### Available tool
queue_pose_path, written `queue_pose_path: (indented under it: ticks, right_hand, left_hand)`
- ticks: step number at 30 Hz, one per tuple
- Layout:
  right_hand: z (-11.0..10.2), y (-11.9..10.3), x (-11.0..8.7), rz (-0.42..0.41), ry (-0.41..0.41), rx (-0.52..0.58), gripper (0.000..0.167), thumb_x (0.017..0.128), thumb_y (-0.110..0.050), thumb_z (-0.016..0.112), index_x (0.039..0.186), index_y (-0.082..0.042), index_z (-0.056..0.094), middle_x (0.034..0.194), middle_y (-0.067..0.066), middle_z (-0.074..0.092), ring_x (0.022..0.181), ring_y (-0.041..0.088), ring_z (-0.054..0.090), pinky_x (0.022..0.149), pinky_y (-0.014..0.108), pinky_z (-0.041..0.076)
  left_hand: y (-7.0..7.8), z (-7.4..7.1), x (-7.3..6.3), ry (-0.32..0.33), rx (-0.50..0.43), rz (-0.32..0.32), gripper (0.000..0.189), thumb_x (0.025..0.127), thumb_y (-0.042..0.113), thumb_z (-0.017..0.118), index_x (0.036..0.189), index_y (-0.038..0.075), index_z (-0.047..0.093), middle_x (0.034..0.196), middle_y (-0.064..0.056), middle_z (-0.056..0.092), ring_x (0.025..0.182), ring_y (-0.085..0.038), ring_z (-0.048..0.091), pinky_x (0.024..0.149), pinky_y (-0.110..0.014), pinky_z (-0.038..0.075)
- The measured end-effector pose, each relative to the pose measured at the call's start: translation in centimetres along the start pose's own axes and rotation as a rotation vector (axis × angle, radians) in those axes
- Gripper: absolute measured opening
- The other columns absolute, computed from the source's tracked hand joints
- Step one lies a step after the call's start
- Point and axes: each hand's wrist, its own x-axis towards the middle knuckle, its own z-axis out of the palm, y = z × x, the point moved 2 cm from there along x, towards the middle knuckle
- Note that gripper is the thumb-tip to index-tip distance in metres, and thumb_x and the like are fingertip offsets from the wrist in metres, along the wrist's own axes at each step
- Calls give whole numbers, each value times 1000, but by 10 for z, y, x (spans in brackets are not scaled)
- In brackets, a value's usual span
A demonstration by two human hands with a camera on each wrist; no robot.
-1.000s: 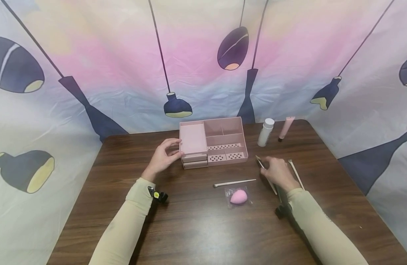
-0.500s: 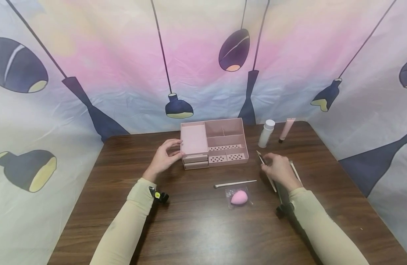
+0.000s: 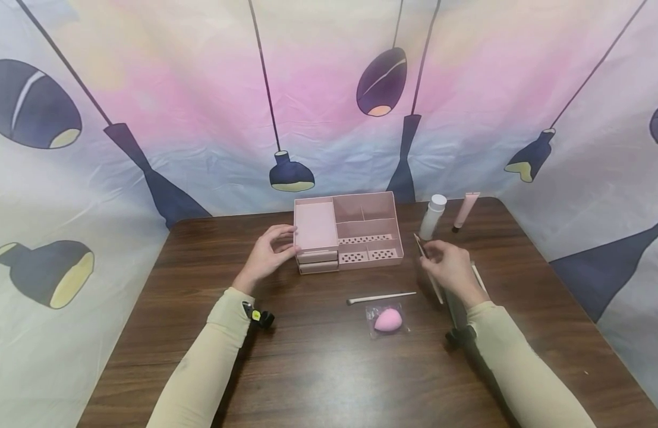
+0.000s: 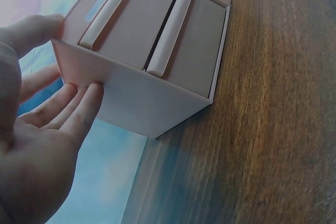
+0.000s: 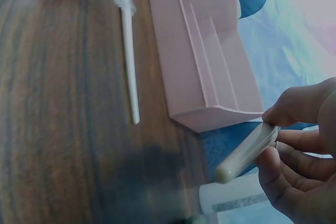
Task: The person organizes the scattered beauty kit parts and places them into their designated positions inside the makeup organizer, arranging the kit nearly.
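Note:
A pink makeup organizer (image 3: pixel 315 224), with two small drawers at left and several compartments, stands near the table's back edge. My left hand (image 3: pixel 264 254) rests on its left side; in the left wrist view, extended fingers (image 4: pixel 86 106) lie against the side wall and the thumb touches the front edge. To the right, my right hand (image 3: pixel 453 268) pinches a slim makeup brush (image 3: pixel 434 286) between thumb and fingers, tilted above the table. The brush's pale handle end (image 5: pixel 233 163) points toward the camera in the right wrist view. My fingers hide part of the brush.
A second brush (image 3: pixel 382 297) lies before the organizer, beside a pink makeup sponge (image 3: pixel 389 321) in clear plastic. Another brush (image 3: pixel 479 278) lies partly behind my right hand. A white bottle (image 3: pixel 432 219) and pink tube (image 3: pixel 466 213) stand at the back right.
My right hand has lifted the makeup brush slightly off the table. The left hand stays at the organizer's side. The whole head view has shifted a little.

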Motion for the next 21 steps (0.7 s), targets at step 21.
queue_pose_path:
  ticks: [21]
  right_hand:
    - [-5,-60,25,-143,57,125,31,82,-15,73,110,-3,69,93,12,74,75,23,70,68,39,62]
  left_hand:
    - [-1,0,1,-4,17,15,50,85,-5,70,130,-15,50,135,-30,44,125,-46,45,105,-53,48]
